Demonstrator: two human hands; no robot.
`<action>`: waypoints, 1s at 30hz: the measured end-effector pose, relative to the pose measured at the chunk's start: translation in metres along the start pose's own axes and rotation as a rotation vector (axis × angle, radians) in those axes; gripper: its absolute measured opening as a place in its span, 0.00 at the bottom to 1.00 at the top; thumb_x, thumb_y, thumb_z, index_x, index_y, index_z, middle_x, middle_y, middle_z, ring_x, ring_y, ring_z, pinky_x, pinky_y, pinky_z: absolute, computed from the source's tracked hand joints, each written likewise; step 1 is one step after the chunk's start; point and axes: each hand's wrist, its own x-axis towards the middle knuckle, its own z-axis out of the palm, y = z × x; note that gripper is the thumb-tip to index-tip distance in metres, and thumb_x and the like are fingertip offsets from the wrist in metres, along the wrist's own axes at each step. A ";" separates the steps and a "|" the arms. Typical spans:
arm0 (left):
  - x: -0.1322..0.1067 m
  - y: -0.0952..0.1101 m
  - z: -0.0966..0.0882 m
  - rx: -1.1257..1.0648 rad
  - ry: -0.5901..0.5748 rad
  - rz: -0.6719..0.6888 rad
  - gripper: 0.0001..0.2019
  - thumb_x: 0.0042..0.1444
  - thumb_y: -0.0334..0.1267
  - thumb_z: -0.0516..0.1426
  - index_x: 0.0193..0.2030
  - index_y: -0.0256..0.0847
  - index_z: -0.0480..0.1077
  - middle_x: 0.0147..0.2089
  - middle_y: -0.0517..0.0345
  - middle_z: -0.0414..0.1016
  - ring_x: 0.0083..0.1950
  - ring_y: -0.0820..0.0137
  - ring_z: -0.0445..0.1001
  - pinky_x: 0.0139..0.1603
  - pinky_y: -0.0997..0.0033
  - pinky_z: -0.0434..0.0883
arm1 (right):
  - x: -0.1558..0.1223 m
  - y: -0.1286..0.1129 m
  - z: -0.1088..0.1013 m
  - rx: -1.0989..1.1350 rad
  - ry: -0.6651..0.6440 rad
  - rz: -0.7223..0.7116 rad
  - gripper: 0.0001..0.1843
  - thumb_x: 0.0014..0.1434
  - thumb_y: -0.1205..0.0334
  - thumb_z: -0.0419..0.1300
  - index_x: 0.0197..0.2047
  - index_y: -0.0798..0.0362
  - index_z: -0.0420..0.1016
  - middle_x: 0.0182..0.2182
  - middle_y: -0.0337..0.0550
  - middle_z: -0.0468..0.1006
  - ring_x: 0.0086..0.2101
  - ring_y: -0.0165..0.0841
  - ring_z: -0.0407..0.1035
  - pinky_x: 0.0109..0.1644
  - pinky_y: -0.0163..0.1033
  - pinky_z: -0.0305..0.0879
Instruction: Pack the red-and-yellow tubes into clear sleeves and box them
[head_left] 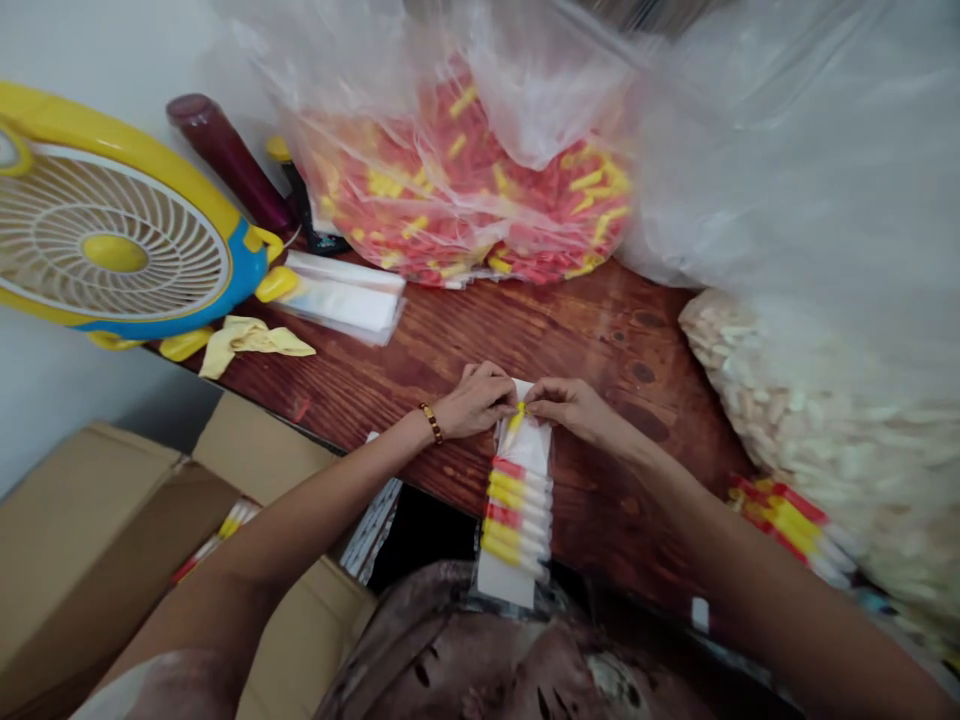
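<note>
A narrow clear plastic sleeve (504, 588) with a white card in it lies over the table's front edge, reaching down to my lap. Inside, several small white sticks with red or yellow ends (517, 518) are stacked crosswise. One more yellow-and-white stick (516, 428) stands lengthwise near the sleeve's upper end, between my hands. My left hand (484, 400), with a beaded bracelet at the wrist, pinches the sleeve's upper left edge. Opposite it, my right hand (574, 408) pinches the upper right edge. Whether either fingertip also grips the upright stick is hard to make out.
Clear bags of red and yellow pieces (465, 190) and white pieces (840, 440) stand behind and right. Loose sticks (795, 525) lie by my right forearm. At left are a fan (116, 250), a yellow cloth (251, 343), flat sleeves (345, 295) and a cardboard box (82, 500).
</note>
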 end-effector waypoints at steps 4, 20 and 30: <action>0.000 -0.003 0.004 0.012 0.016 0.015 0.04 0.59 0.36 0.57 0.35 0.39 0.69 0.42 0.56 0.71 0.52 0.66 0.64 0.53 0.61 0.53 | 0.004 -0.009 -0.005 -0.021 -0.149 0.067 0.13 0.45 0.56 0.64 0.31 0.55 0.72 0.23 0.36 0.72 0.23 0.26 0.66 0.28 0.33 0.62; -0.002 -0.003 0.005 0.013 0.033 0.050 0.04 0.59 0.37 0.56 0.34 0.40 0.68 0.40 0.57 0.72 0.51 0.66 0.64 0.53 0.63 0.52 | 0.016 -0.024 -0.018 -0.104 -0.359 0.236 0.14 0.46 0.56 0.67 0.30 0.56 0.69 0.22 0.38 0.75 0.22 0.27 0.70 0.27 0.31 0.65; -0.004 0.000 0.013 0.070 0.131 0.063 0.08 0.60 0.41 0.56 0.34 0.39 0.68 0.39 0.56 0.72 0.49 0.66 0.65 0.51 0.62 0.54 | 0.016 -0.018 -0.014 -0.040 -0.400 0.251 0.12 0.44 0.57 0.67 0.28 0.57 0.73 0.24 0.40 0.77 0.26 0.28 0.71 0.32 0.33 0.68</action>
